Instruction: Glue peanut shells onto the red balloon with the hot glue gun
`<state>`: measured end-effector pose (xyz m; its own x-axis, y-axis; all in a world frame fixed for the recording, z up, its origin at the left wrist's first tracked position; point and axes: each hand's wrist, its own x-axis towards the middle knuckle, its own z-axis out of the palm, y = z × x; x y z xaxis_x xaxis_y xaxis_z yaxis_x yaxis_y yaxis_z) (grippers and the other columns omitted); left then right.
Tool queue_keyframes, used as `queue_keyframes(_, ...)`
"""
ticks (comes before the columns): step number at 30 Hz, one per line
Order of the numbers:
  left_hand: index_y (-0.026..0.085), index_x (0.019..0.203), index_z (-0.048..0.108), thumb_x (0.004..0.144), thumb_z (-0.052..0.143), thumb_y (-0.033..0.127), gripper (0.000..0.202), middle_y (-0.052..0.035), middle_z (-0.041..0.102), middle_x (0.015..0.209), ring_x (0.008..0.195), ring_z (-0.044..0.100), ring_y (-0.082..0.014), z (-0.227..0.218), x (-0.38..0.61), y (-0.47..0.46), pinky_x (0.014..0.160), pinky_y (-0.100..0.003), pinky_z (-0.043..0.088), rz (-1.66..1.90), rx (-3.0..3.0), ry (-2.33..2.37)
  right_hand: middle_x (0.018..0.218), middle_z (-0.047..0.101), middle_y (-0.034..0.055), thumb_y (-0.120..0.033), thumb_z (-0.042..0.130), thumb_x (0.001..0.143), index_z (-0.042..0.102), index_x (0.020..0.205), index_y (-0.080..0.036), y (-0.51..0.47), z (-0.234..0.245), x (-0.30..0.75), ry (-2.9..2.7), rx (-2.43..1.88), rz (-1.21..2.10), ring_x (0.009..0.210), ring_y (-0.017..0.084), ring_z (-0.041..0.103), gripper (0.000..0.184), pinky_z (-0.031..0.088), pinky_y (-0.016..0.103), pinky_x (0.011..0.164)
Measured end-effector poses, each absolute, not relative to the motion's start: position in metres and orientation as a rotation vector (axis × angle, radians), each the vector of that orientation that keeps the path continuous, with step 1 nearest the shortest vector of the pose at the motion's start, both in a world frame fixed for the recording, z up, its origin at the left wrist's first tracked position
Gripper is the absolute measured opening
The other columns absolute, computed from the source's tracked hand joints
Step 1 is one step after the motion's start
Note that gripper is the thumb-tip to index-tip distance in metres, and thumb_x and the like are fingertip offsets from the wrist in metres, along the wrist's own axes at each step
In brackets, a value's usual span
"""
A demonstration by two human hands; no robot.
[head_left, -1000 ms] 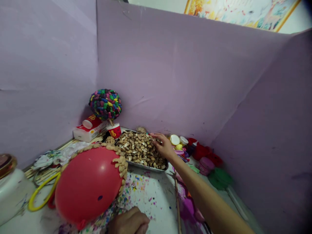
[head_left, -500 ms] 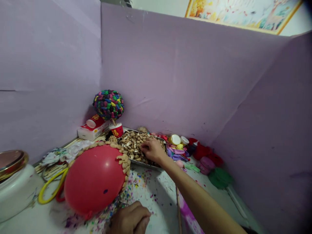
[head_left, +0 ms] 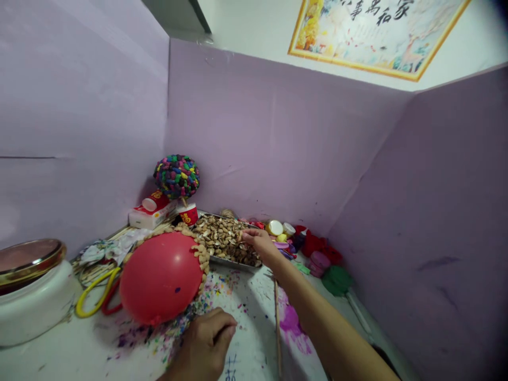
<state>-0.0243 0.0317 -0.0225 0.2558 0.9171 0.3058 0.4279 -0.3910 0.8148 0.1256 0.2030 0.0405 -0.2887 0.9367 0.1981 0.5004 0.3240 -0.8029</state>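
Observation:
My right hand (head_left: pixel 260 243) is over the right part of a metal tray (head_left: pixel 234 264) heaped with peanut shells (head_left: pixel 218 235). Thumb and forefinger are pinched together on what looks like a peanut shell, partly merging with the heap behind. In the foreground my left hand (head_left: pixel 208 338) is curled closed above the white table; the inside of its fingers is hidden. Left of the hands lies a red balloon (head_left: pixel 161 278), its knot toward me, with rows of peanut shells (head_left: pixel 202 256) stuck along its far and right edges.
A multicoloured ball on a stick (head_left: pixel 177 177) stands in a red cup (head_left: pixel 188 214). Yellow-handled scissors (head_left: pixel 93 296) and a white jar (head_left: pixel 35 307) are at left. Balloons and small tubs (head_left: pixel 274 228) lie at right, near a thin stick (head_left: pixel 278 328). Purple panels surround the table.
My right hand has lifted slightly off the shells, its fingers now pinched. My left hand shows more fully, still curled. The camera view has tilted up and shifted right.

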Motion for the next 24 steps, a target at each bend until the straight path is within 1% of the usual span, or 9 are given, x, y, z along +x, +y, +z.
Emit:
queue_keyframes(3, 0.017, 0.07, 0.061, 0.078, 0.05, 0.027, 0.017, -0.0006, 0.055, 0.06, 0.058, 0.051, -0.0131, -0.021, -0.021, 0.036, 0.055, -0.023, 0.037, 1.129, 1.61, 1.25, 0.078, 0.063, 0.0022, -0.028, 0.047, 0.087, 0.059, 0.091, -0.013, 0.169, 0.048, 0.129, -1.898, -1.193, 0.784, 0.063, 0.013, 0.059, 0.02, 0.049, 0.028, 0.057)
queue_keyframes(5, 0.016, 0.065, 0.058, 0.073, 0.054, 0.031, 0.017, 0.0021, 0.049, 0.052, 0.047, 0.045, -0.0107, -0.016, -0.017, 0.037, 0.045, -0.022, 0.032, 1.129, 1.314, 1.222, 0.071, 0.063, 0.0014, -0.027, 0.049, 0.085, 0.06, 0.084, -0.015, 0.133, 0.046, 0.13, -1.898, -1.118, 0.709, 0.061, 0.013, 0.057, 0.017, 0.046, 0.027, 0.057)
queue_keyframes(8, 0.015, 0.061, 0.054, 0.07, 0.056, 0.038, 0.025, 0.0027, 0.049, 0.05, 0.04, 0.04, -0.0082, -0.006, -0.01, 0.035, 0.037, -0.02, 0.026, 1.066, 0.88, 1.065, 0.083, 0.066, 0.0035, -0.022, 0.059, 0.077, 0.063, 0.078, -0.02, 0.078, 0.037, 0.132, -1.955, -1.006, 0.58, 0.079, 0.017, 0.057, 0.005, 0.043, 0.031, 0.073)
queue_keyframes(9, 0.015, 0.062, 0.054, 0.07, 0.056, 0.04, 0.026, 0.002, 0.051, 0.052, 0.04, 0.041, -0.008, -0.003, -0.009, 0.033, 0.036, -0.019, 0.025, 1.05, 0.779, 1.003, 0.087, 0.067, 0.0038, -0.019, 0.058, 0.077, 0.065, 0.077, -0.021, 0.063, 0.033, 0.134, -2.002, -0.953, 0.511, 0.082, 0.018, 0.057, 0.007, 0.042, 0.032, 0.074)
queue_keyframes(12, 0.013, 0.067, 0.057, 0.069, 0.059, 0.04, 0.027, 0.0008, 0.053, 0.054, 0.042, 0.045, -0.0084, 0.003, -0.006, 0.026, 0.035, -0.018, 0.027, 1.039, 0.646, 0.883, 0.089, 0.068, 0.0043, -0.011, 0.052, 0.08, 0.065, 0.082, -0.023, 0.038, 0.022, 0.139, -2.134, -0.788, 0.136, 0.075, 0.016, 0.056, 0.018, 0.041, 0.031, 0.067)
queue_keyframes(14, 0.012, 0.068, 0.058, 0.068, 0.062, 0.037, 0.025, 0.0007, 0.053, 0.053, 0.044, 0.047, -0.0086, 0.004, -0.005, 0.023, 0.035, -0.017, 0.03, 1.039, 0.652, 0.85, 0.09, 0.069, 0.0044, -0.007, 0.049, 0.081, 0.065, 0.085, -0.024, 0.033, 0.018, 0.142, -2.153, -0.765, 0.02, 0.073, 0.016, 0.054, 0.023, 0.041, 0.031, 0.064)
queue_keyframes(19, 0.01, 0.067, 0.059, 0.067, 0.066, 0.028, 0.019, 0.0005, 0.053, 0.055, 0.046, 0.048, -0.0078, 0.002, -0.003, 0.019, 0.037, -0.016, 0.034, 1.029, 0.703, 0.786, 0.098, 0.068, 0.0056, -0.006, 0.047, 0.081, 0.062, 0.097, -0.026, 0.026, 0.01, 0.148, -2.182, -0.799, 0.014, 0.078, 0.02, 0.054, 0.03, 0.043, 0.036, 0.067)
queue_keyframes(22, 0.011, 0.069, 0.059, 0.067, 0.066, 0.022, 0.013, 0.0011, 0.053, 0.057, 0.046, 0.048, -0.0069, 0.003, -0.005, 0.02, 0.038, -0.015, 0.035, 1.0, 0.654, 0.772, 0.104, 0.067, 0.0058, -0.006, 0.047, 0.079, 0.061, 0.103, -0.029, 0.024, 0.008, 0.15, -2.156, -0.773, 0.1, 0.081, 0.021, 0.055, 0.036, 0.044, 0.037, 0.07)
queue_keyframes(24, 0.01, 0.069, 0.058, 0.069, 0.064, 0.018, 0.01, 0.0016, 0.051, 0.055, 0.044, 0.046, -0.0055, 0.007, -0.01, 0.023, 0.038, -0.014, 0.035, 0.991, 0.637, 0.78, 0.108, 0.065, 0.0058, -0.008, 0.048, 0.079, 0.061, 0.103, -0.03, 0.025, 0.011, 0.154, -2.078, -0.793, 0.194, 0.088, 0.021, 0.056, 0.035, 0.044, 0.038, 0.075)
